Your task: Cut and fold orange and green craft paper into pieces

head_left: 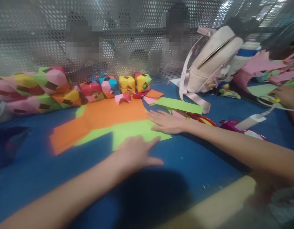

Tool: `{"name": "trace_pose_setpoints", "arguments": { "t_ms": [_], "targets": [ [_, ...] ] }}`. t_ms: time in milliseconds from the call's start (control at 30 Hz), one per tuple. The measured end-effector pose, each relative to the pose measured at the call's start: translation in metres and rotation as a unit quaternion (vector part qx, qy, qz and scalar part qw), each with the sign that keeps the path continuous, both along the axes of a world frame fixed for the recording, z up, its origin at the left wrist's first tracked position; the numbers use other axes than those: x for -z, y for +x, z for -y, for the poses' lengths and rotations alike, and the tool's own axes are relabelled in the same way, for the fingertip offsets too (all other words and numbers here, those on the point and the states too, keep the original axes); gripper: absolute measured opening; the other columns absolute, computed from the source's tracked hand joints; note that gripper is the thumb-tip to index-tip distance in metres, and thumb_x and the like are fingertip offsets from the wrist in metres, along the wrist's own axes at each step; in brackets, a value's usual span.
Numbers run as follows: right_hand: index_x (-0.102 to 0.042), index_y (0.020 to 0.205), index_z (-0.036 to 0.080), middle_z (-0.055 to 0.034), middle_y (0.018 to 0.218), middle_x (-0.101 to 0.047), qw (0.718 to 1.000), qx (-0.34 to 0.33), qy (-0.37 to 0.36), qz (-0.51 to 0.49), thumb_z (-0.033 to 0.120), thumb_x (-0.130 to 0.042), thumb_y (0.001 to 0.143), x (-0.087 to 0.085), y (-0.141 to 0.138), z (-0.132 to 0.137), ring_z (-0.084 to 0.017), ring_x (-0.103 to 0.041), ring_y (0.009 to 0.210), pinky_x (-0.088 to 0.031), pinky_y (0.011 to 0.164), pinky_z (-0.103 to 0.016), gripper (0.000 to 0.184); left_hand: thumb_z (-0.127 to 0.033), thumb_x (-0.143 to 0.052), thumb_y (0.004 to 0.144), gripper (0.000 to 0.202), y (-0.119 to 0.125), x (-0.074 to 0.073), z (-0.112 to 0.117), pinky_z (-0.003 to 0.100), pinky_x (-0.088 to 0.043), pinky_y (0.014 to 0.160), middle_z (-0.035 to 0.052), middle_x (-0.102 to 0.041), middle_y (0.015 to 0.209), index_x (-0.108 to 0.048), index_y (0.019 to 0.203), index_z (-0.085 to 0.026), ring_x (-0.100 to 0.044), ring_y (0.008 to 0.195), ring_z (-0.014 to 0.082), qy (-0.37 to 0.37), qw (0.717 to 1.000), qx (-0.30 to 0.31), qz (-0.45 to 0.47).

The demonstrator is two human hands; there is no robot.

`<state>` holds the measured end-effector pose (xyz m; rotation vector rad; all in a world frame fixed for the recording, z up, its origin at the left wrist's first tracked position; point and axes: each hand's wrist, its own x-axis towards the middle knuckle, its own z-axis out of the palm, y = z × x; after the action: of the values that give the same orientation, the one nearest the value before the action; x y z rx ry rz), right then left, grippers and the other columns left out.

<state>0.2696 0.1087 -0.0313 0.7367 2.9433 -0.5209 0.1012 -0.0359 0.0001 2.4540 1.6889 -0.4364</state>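
Note:
Orange paper (113, 111) lies over light green paper (134, 128) on the blue table, with a smaller orange piece (70, 133) sticking out to the left. My right hand (167, 122) is open, its fingers stretched flat at the right edge of these sheets. Slightly blurred, my left hand (134, 152) is over the near edge of the green paper. Its thumb and one finger are spread apart, and it grips nothing visible; the other fingers are partly hidden. A green paper strip (180, 105) and a small orange square (154, 94) lie beyond my right hand.
Folded paper balls (89, 90) line the back of the blue table (53, 184), before a perforated metal panel (147, 63). A pale backpack (209, 63) leans there. At right are a purple glue gun (230, 125), pink paper (259, 66) and another person's hand (286, 97).

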Motion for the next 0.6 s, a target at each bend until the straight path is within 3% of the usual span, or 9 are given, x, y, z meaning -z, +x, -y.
{"name": "trace_pose_setpoints", "arguments": {
  "t_ms": [133,233,333,400,500,600],
  "targets": [
    [-0.034,0.153,0.006,-0.0184,0.162,-0.027,0.997,0.049,0.059,-0.027,0.053,-0.032,0.101,0.003,0.000,0.009,-0.031,-0.023,0.150,-0.021,0.120,-0.051,0.070,-0.084,-0.038,0.080,0.088,0.002,-0.004,0.000,0.037,-0.050,0.068,0.0161,-0.069,0.100,-0.034,0.153,-0.036,-0.069,0.087,0.0352,-0.006,1.000,-0.001,-0.016],
    [-0.054,0.137,0.006,-0.0207,0.141,-0.056,0.988,0.062,0.122,-0.072,0.037,-0.039,0.101,0.002,-0.004,0.016,-0.033,-0.050,0.128,-0.038,0.105,-0.049,0.050,-0.084,-0.038,0.080,0.089,0.003,-0.006,0.000,0.039,-0.051,0.067,0.0172,-0.070,0.102,-0.034,0.154,-0.034,-0.070,0.086,0.0362,-0.003,0.999,-0.002,-0.037],
    [-0.062,0.127,0.008,-0.0195,0.122,-0.066,0.981,0.088,0.146,-0.097,0.027,-0.046,0.097,-0.003,-0.007,0.020,-0.031,-0.056,0.110,-0.042,0.093,-0.045,0.039,-0.082,-0.041,0.080,0.089,0.004,-0.011,0.001,0.040,-0.052,0.067,0.0175,-0.070,0.101,-0.035,0.154,-0.032,-0.071,0.085,0.0367,0.007,0.998,-0.004,-0.056],
    [-0.062,0.128,0.008,-0.0189,0.120,-0.066,0.979,0.111,0.137,-0.105,0.023,-0.052,0.093,-0.006,-0.008,0.022,-0.030,-0.055,0.109,-0.042,0.093,-0.043,0.040,-0.079,-0.042,0.083,0.084,0.003,-0.017,0.001,0.041,-0.053,0.068,0.0169,-0.071,0.101,-0.038,0.152,-0.030,-0.071,0.086,0.0369,0.007,0.998,-0.007,-0.057],
    [-0.064,0.128,0.009,-0.0167,0.118,-0.067,0.980,0.147,0.065,-0.119,0.017,-0.058,0.087,-0.012,-0.007,0.022,-0.028,-0.055,0.110,-0.041,0.096,-0.041,0.042,-0.070,-0.039,0.092,0.068,-0.003,-0.029,-0.003,0.042,-0.053,0.070,0.0148,-0.072,0.099,-0.048,0.145,-0.027,-0.070,0.087,0.0360,0.005,0.999,-0.016,-0.038],
    [-0.065,0.126,0.009,-0.0135,0.116,-0.069,0.976,0.173,0.003,-0.135,0.010,-0.059,0.084,-0.018,-0.005,0.022,-0.023,-0.059,0.107,-0.044,0.094,-0.035,0.042,-0.050,-0.038,0.100,0.048,-0.017,-0.036,-0.015,0.040,-0.054,0.073,0.0153,-0.070,0.110,-0.059,0.132,-0.021,-0.070,0.088,0.0311,0.067,0.996,-0.048,-0.017]
  ]
}}
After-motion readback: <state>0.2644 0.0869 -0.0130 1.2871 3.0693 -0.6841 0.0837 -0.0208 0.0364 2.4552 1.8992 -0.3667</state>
